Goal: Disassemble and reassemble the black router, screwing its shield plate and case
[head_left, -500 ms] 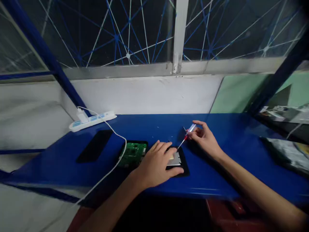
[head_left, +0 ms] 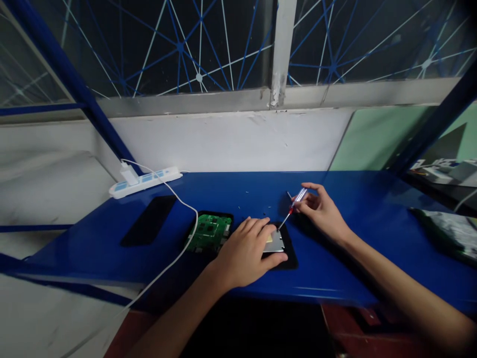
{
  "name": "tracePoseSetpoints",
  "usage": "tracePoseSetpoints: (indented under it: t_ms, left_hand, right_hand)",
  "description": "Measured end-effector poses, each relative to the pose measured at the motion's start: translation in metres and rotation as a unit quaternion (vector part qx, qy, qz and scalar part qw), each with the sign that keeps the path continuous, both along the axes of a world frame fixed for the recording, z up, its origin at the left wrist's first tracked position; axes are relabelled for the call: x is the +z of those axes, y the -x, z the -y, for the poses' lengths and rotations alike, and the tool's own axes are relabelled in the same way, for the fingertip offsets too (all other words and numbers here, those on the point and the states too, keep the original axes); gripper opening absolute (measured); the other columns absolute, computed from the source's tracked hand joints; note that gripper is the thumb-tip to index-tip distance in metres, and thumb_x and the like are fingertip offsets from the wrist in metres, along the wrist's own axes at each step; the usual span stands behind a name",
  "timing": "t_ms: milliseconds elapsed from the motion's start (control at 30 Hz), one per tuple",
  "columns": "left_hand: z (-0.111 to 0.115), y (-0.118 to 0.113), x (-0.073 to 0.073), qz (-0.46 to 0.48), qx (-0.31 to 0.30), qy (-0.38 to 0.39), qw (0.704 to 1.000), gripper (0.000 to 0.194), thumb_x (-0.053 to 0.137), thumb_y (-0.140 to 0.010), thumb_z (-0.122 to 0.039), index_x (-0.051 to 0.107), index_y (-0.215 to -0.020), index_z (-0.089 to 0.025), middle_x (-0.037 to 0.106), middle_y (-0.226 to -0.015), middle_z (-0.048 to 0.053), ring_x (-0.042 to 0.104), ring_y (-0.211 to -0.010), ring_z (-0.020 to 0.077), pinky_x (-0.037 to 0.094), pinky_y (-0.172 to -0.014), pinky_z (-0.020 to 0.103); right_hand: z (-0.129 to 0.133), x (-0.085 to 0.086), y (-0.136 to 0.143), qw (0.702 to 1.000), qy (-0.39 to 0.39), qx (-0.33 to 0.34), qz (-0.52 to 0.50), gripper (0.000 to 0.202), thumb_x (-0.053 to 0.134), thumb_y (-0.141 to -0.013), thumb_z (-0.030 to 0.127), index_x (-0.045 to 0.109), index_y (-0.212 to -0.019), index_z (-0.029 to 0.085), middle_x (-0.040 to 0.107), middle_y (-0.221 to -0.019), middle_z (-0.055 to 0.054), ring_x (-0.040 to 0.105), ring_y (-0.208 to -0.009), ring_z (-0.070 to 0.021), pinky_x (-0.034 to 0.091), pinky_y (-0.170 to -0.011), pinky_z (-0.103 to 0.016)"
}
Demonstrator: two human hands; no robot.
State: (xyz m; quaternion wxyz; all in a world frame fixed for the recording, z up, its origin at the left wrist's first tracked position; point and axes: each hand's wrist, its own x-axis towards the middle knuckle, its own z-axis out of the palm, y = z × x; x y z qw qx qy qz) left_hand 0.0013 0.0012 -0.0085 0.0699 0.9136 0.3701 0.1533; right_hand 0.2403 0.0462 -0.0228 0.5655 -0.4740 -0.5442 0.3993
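Observation:
My right hand is closed around a screwdriver with a clear handle and a red collar. The screwdriver slants down to the left, and its tip is at the upper right corner of a silver metal plate. That plate lies on a black casing piece on the blue table. My left hand rests flat over the plate and casing with fingers stretched out, covering their left part. Just left of it, a green circuit board sits in a black shell. Whether the tip sits in a screw cannot be made out.
A white cable runs from a white power strip across the table and over the board's left side. A dark flat panel lies at left. Tiny bits dot the table behind my hands. A silvery bag lies at far right.
The camera view has shifted slightly, so the scene sits a little higher and most of it further right. Both hands keep nearly the same pose, with the screwdriver tip still at the plate's corner.

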Motion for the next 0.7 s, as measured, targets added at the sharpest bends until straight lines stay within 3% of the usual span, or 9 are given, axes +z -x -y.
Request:
tracePoseSetpoints:
  t_ms: [400, 700]
  left_hand:
    - [0.003, 0.002, -0.001, 0.002, -0.007, -0.012, 1.0, 0.05, 0.051, -0.098, -0.058, 0.057, -0.131, -0.019, 0.051, -0.148, 0.014, 0.047, -0.137, 0.0302, 0.032, -0.118, 0.05]
    - [0.003, 0.002, -0.001, 0.01, -0.006, -0.014, 1.0, 0.045, 0.053, -0.098, -0.055, 0.058, -0.128, -0.021, 0.052, -0.147, 0.012, 0.049, -0.135, 0.0298, 0.034, -0.117, 0.049]
  right_hand:
    - [0.004, 0.004, 0.0, 0.998, -0.039, 0.001, 0.042, 0.053, 0.075, -0.079, 0.036, 0.044, -0.122, 0.03, 0.069, -0.091, 0.001, 0.069, -0.076, -0.0169, 0.056, -0.078, -0.036]
    - [0.014, 0.012, 0.006, 0.988, -0.133, 0.033, 0.071, 0.052, 0.072, -0.084, 0.028, 0.045, -0.128, 0.03, 0.066, -0.102, -0.002, 0.068, -0.083, -0.0167, 0.058, -0.081, -0.037]
